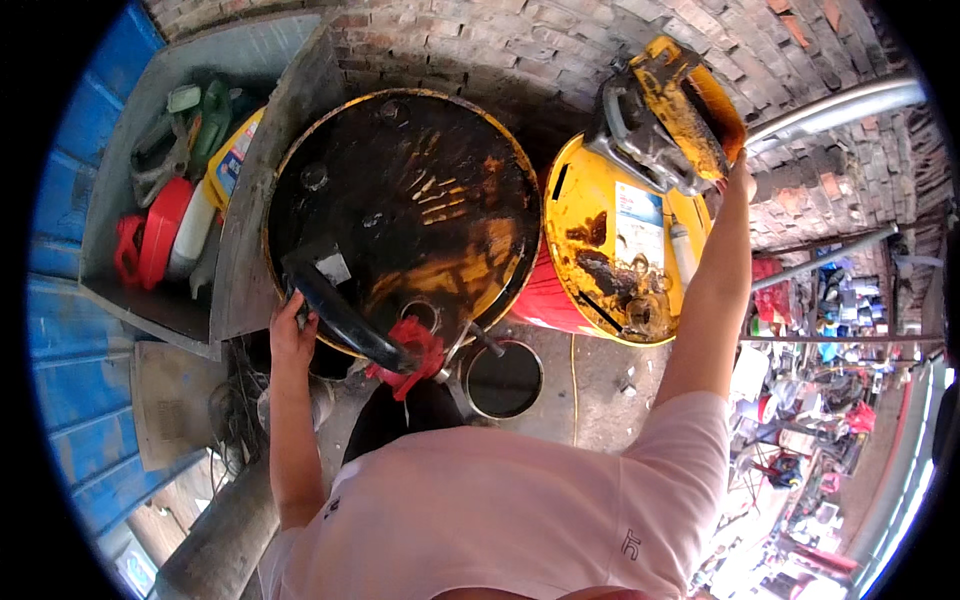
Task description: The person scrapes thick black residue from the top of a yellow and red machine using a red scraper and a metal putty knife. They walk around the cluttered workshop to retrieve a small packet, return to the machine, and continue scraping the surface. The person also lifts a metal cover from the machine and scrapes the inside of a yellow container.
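My left hand [292, 335] is closed at the left end of a thick black curved tube [345, 315]. It slants over the near-left rim of a large drum [420, 205] with a dark, oil-smeared top. The tube's other end meets a red, crumpled-looking piece [412, 352] by the drum's near edge. Raised at the right, my right hand [738, 180] grips an oil-stained yellow jug [672, 100]. A grey, dirty container-like piece [625, 135] sits against the jug. Both are above a yellow-topped drum [570, 215] with a red side.
A round container of dark liquid [503, 380] stands on the floor before the drums. A grey bin [235, 290] at the left holds several bottles and jugs. The brick wall [450, 45] closes the back. A metal pipe [840, 112] juts in at the right, above cluttered shelves [850, 300].
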Tool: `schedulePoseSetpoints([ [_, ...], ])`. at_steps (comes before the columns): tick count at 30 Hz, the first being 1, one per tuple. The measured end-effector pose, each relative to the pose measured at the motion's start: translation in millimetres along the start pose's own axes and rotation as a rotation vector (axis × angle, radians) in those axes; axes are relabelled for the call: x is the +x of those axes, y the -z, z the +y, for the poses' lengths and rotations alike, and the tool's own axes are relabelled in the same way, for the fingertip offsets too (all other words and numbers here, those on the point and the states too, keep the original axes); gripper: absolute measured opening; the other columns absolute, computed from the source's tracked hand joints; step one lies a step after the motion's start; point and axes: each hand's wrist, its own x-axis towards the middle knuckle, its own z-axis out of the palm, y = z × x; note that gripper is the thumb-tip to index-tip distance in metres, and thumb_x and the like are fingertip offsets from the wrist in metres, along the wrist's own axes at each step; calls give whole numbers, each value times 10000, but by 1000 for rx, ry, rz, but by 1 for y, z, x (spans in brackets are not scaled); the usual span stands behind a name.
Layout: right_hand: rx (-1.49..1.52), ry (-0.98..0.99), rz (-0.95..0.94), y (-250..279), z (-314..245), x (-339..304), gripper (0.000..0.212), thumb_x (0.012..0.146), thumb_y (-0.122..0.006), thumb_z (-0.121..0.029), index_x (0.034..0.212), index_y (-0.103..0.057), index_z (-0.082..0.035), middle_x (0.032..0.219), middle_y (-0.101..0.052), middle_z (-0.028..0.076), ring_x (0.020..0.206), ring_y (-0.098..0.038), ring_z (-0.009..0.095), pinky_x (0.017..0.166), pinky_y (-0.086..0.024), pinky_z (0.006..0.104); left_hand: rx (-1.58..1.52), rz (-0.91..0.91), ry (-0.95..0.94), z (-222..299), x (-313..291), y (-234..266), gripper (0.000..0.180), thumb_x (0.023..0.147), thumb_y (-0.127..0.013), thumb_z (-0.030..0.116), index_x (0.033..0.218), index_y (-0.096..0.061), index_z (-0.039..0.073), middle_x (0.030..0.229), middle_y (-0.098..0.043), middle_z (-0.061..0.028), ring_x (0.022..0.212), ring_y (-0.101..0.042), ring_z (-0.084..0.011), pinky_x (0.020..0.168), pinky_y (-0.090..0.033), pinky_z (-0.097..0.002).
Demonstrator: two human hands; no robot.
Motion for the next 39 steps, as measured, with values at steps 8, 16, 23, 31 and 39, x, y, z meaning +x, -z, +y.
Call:
schedulePoseSetpoints([
  [8,496,91,-297,-57,33,18,587,743,-619,-399,1075,-475,63,1106,-471,151,962,-513,261,672,-525,388,438,-125,-275,-9,-19,-2,220,759,-628,120,960,-550,78,948,-542,-9,804,-470,-115,629,-361,-248],
  [16,485,98,-392,-55,20,6,552,744,-626,-365,1075,-479,53,1100,-473,147,955,-518,257,675,-527,382,27,36,24,3,-39,-22,226,745,-658,160,932,-545,102,905,-535,13,792,-458,-107,628,-355,-258],
  [23,448,99,-355,-35,20,-19,522,746,-631,-335,1074,-483,43,1095,-474,143,948,-523,253,678,-530,376,23,24,42,0,-36,-12,301,728,-680,162,966,-513,84,913,-532,-4,811,-470,-112,632,-363,-262],
  [31,162,285,-358,-35,42,-187,349,795,-594,-162,1089,-503,0,1121,-503,115,956,-523,209,720,-489,337,70,127,54,3,-52,-37,328,723,-682,178,990,-523,71,913,-555,-5,849,-484,-115,703,-357,-287],
  [39,8,701,-1365,-86,94,-349,231,791,-600,-114,989,-569,0,919,-611,49,850,-562,92,755,-439,213,278,-125,-98,-7,-38,-60,198,731,-668,186,859,-600,51,722,-557,29,625,-471,-63,546,-355,-207],
])
